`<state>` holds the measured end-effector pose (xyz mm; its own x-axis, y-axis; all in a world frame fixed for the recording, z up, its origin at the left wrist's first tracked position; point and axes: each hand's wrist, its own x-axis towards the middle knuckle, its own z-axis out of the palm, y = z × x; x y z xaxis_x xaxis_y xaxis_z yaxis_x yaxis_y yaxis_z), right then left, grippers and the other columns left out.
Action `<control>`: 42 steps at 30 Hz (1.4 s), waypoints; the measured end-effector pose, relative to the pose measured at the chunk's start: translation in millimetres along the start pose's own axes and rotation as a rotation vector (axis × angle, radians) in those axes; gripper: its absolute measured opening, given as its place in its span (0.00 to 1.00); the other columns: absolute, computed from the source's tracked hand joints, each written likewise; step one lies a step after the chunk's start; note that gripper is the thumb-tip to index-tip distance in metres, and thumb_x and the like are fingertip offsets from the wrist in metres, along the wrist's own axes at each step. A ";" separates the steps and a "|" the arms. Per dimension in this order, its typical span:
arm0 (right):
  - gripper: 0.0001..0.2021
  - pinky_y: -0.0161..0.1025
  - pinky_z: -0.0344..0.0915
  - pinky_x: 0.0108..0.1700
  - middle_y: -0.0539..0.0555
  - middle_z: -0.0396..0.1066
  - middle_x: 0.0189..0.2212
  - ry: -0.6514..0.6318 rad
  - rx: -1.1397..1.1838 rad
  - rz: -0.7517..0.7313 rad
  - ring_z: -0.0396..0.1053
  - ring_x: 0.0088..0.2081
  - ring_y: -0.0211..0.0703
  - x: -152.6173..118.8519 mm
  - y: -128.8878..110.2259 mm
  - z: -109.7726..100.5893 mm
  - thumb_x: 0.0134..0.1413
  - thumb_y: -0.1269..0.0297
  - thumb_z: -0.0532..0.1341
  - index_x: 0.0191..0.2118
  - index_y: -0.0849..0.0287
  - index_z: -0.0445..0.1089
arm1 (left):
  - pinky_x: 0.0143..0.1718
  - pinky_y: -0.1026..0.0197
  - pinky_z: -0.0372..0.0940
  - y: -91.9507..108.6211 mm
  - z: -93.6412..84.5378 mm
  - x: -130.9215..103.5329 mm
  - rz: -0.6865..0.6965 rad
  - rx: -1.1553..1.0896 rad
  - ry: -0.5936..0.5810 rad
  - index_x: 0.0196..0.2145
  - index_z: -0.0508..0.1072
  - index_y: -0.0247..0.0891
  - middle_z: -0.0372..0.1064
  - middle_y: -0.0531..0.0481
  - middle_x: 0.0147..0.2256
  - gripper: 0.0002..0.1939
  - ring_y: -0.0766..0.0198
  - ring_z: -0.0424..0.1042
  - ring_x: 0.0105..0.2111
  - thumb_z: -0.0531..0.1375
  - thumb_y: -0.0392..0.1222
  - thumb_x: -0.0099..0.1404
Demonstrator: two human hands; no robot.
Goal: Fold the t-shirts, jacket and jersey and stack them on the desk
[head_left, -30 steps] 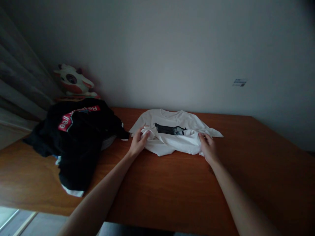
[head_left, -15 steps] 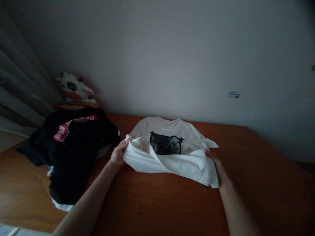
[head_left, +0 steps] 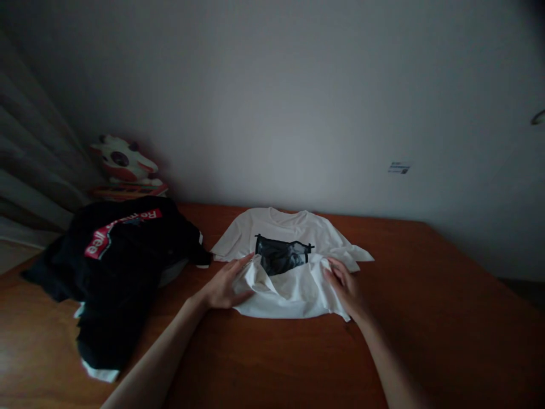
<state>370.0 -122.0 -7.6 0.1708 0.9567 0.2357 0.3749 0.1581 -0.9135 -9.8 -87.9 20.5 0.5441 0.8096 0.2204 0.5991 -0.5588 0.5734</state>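
Observation:
A white T-shirt (head_left: pixel 293 301) with a dark printed picture lies on the wooden table, its neckline toward the wall. The lower part is folded up loosely and rumpled over the bottom of the print. At the shirt's left edge, my left hand (head_left: pixel 230 285) rests against the cloth, fingers stretched out and thumb apart. On the right side my right hand (head_left: pixel 346 287) has its fingers bent around a bunched bit of the folded cloth. Both sleeves spread outward beyond my hands.
Left of the shirt lies a heap of black clothing (head_left: pixel 128 261) with red-and-white lettering. Behind it a cow figurine (head_left: pixel 125 162) stands on some flat items near a curtain (head_left: pixel 34 165). The wooden table (head_left: pixel 426 295) meets a pale wall bearing a small sticker (head_left: pixel 399 168).
Both hands have moved inward toward each other, and the lifted hem has come down onto the shirt. My left hand has loosened from the cloth. The left sleeve now shows flat.

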 end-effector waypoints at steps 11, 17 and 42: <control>0.20 0.55 0.72 0.53 0.58 0.80 0.49 -0.053 -0.367 -0.219 0.78 0.48 0.58 -50.0 -24.2 -14.2 0.56 0.49 0.64 0.51 0.50 0.76 | 0.52 0.55 0.71 2.8 4.8 -1.3 -0.049 -0.045 0.197 0.59 0.72 0.42 0.78 0.44 0.51 0.27 0.53 0.78 0.50 0.55 0.38 0.61; 0.22 0.40 0.73 0.37 0.54 0.81 0.34 -0.144 -0.210 0.032 0.78 0.35 0.53 -70.6 -71.6 -57.3 0.50 0.41 0.66 0.41 0.54 0.80 | 0.38 0.62 0.72 38.5 -31.3 -28.2 -0.150 -0.245 0.087 0.56 0.75 0.38 0.80 0.45 0.42 0.24 0.58 0.78 0.36 0.61 0.47 0.64; 0.38 0.77 0.45 0.64 0.70 0.56 0.69 0.041 -0.991 0.057 0.53 0.69 0.70 -48.4 41.5 -66.9 0.64 0.36 0.44 0.66 0.58 0.63 | 0.67 0.33 0.44 -63.4 -16.2 6.0 -0.380 0.437 0.118 0.67 0.64 0.35 0.56 0.30 0.68 0.43 0.34 0.48 0.70 0.53 0.68 0.65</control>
<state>438.3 -178.2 -34.7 0.2366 0.9444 0.2285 0.9541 -0.1814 -0.2383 -54.0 -44.6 -1.8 0.1898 0.9681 0.1638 0.9393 -0.2276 0.2568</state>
